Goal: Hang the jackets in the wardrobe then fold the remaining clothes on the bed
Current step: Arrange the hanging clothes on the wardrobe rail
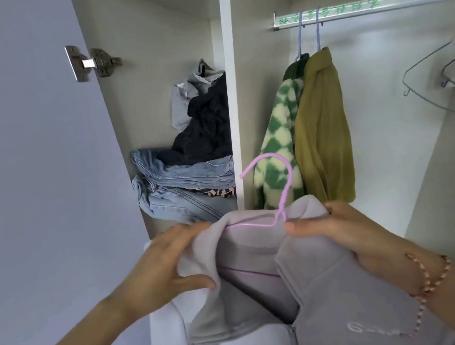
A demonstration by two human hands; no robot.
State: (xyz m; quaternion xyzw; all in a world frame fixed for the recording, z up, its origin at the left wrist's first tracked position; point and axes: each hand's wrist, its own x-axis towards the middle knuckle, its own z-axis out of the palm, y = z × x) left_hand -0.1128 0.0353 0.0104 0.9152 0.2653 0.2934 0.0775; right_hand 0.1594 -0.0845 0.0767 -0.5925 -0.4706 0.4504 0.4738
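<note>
a: where was the lilac jacket (pixel 319 289) at that point?
b: low in front of the open wardrobe (pixel 148 39), below the rail (pixel 372 7), not yet hung. a pink hanger (pixel 285 194) sat inside its collar with the hook poking up free.
a: and the hands?
b: both were closed on it. the left hand (pixel 174 260) gripped the shoulder fabric, fingers over and thumb under. the right hand (pixel 349 232) pinched the collar just beside the hanger's neck. my guess was she held both shoulders so the cloth sat square on the hanger and wouldn't slip off on the way up.
a: what did the wardrobe hold?
b: in the right compartment, a green checked jacket (pixel 277 144) and an olive jacket (pixel 321 133) hung on the rail, touching, near the divider (pixel 233 86). empty wire hangers (pixel 423 84) hung at the far right, well apart from those two. the left compartment held folded jeans (pixel 187 177) in a stack with something patterned between the layers. a dark garment (pixel 209 123) and a grey one (pixel 183 98) were heaped loose on top.
a: any room left on the rail?
b: a bare stretch ran between the olive jacket and the wire hangers, which looked the likely spot.
</note>
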